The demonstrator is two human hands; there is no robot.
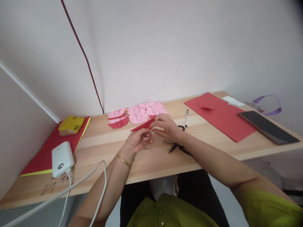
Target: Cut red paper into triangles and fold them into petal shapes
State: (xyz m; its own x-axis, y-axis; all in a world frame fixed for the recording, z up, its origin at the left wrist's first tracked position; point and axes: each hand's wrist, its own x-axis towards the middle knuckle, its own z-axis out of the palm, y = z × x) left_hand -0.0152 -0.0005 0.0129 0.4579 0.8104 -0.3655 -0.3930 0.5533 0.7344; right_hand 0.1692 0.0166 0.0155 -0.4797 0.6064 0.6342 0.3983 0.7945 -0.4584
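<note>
A folded piece of red paper [142, 125] is held up over the middle of the table between both hands. My left hand [139, 140], with a gold bangle on its wrist, pinches the paper's lower edge between thumb and fingers. My right hand [165, 126] has its bent fingers and thumb at the paper's right end, closed on it. Black-handled scissors [174, 146] lie on the table partly under my right wrist. Behind the hands sit several pink paper cut-outs [137, 114] with some red ones [119, 122] at their left front.
Red sheets [220, 116] with a small folded red piece [205, 107] lie at right, beside a dark phone [268, 126]. A pen [187, 118] rests nearer the middle. At left are a yellow packet [71, 125] on red paper and a white power bank [62, 159] with a cable [82, 180].
</note>
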